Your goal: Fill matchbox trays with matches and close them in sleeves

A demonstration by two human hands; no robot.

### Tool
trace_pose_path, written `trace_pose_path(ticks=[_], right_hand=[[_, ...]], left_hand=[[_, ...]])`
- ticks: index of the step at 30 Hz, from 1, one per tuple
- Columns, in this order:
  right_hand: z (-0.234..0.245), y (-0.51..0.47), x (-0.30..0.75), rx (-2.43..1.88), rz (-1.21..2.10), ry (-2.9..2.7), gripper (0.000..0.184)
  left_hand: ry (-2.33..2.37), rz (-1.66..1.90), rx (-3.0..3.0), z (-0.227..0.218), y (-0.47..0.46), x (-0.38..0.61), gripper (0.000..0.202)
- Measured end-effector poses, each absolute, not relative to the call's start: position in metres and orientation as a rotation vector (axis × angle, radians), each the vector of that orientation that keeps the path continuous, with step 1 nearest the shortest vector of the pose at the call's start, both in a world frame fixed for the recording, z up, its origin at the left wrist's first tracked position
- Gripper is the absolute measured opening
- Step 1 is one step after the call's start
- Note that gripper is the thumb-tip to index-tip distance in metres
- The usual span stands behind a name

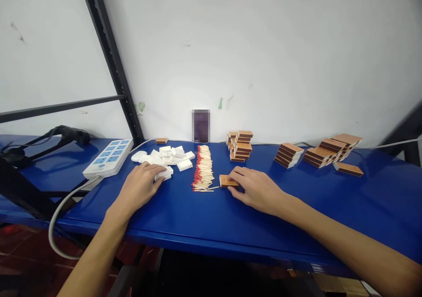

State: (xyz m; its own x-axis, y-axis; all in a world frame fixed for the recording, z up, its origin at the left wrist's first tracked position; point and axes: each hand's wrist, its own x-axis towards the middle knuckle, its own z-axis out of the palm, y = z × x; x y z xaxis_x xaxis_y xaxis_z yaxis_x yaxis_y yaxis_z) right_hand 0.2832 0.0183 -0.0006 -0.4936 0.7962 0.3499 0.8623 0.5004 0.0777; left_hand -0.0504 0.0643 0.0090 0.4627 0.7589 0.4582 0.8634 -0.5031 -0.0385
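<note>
My left hand [140, 185] is closed, thumb and fingertips around a small white matchbox tray [167, 173] at the front of a loose pile of white trays [169, 156]. My right hand [255, 186] grips the right end of a brown matchbox [227, 181] that lies on the blue table. Between the hands runs a long row of matches [204, 169], their red heads to the left. One loose match points toward the matchbox. My fingers partly cover both the tray and the matchbox.
Brown matchboxes stand in stacks [242, 147] behind my right hand and further right [288, 155]. Single matchboxes lie at the far right [348, 169] and near the wall [161, 141]. A white power strip [108, 158] and black metal posts [115, 59] flank the left side.
</note>
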Motion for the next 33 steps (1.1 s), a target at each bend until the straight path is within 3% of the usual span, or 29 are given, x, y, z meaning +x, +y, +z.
trace_pose_path(ticks=[8, 15, 25, 33], right_hand=[[-0.001, 0.020, 0.288, -1.362, -0.399, -2.399, 0.024], [0.001, 0.013, 0.269, -1.069, -0.473, -2.483, 0.017], [0.003, 0.025, 0.248, -1.184, -0.391, -2.650, 0.017], [0.006, 0.017, 0.243, -1.233, -0.186, -2.668, 0.015]], left_hand=[[-1.288, -0.829, -2.375, 0.003, 0.057, -0.055, 0.024], [-1.274, -1.344, -2.498, 0.009, 0.023, -0.028, 0.014], [-1.532, -0.961, -2.980, 0.000, -0.004, 0.011, 0.015], [-1.676, -1.687, -2.865, 0.001, -0.003, -0.001, 0.028]])
